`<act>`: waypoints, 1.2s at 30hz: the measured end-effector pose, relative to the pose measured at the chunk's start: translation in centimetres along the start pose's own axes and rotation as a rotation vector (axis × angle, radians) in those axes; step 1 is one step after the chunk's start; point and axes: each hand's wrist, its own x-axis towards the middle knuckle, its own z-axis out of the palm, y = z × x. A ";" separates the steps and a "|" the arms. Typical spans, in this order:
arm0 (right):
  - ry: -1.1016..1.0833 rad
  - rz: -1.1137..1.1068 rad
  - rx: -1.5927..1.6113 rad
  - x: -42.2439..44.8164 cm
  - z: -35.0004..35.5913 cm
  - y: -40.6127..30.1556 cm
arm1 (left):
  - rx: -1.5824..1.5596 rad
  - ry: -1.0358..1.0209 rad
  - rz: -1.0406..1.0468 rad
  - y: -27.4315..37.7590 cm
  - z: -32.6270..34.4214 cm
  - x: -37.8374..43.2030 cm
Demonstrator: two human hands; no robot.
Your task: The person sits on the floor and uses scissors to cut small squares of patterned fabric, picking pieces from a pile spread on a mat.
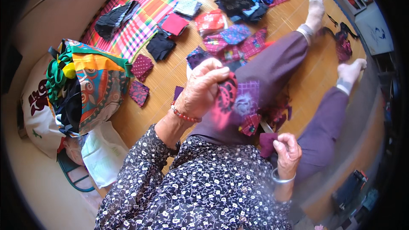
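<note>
My left hand (204,86), with a red bead bracelet, pinches a pinkish-red cloth piece with a black pattern (226,97) between thumb and fingers; its lower part is blurred. Lower right, my right hand (287,151), wearing a silver bangle, has a small maroon cloth piece (267,143) at its fingertips. On my thigh lie a purple checked cloth piece (250,92) and a magenta patterned scrap (250,124). Between my legs is a heap of dark red scraps (281,111). A pale, narrow object (266,126) shows partly beside them; what it is, I cannot tell.
Cloth stacks lie on the mat, including a red one (174,24), a black one (160,46) and a dotted maroon one (142,67). A colourful bag (99,92) full of fabric stands left, near a white plastic bag (104,153). My socked feet (315,11) extend to the upper right.
</note>
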 end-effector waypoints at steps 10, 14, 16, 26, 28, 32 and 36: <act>0.109 0.188 0.338 -0.8 -2.4 0.5 | -0.171 -0.118 -0.374 -6.6 2.4 -0.8; 0.181 0.167 0.455 -0.9 -2.5 1.0 | -0.209 -0.137 -0.403 -8.1 1.9 -0.7; 0.184 0.182 0.520 -0.7 -2.5 0.4 | -0.115 -0.079 -0.343 -8.4 2.2 -0.7; 0.055 0.323 0.352 -0.8 -0.7 3.2 | -0.020 -0.124 -0.328 -8.7 2.8 -1.8; 0.144 0.343 0.446 -1.0 -1.8 3.3 | 0.047 -0.118 -0.246 -7.1 2.2 -2.4; 0.231 0.310 0.411 -1.6 -5.0 3.6 | 0.362 -0.223 -0.227 -7.0 1.3 -3.0; 0.249 0.240 0.360 -2.4 -6.0 4.1 | 1.128 -0.696 0.189 -10.2 2.6 -2.5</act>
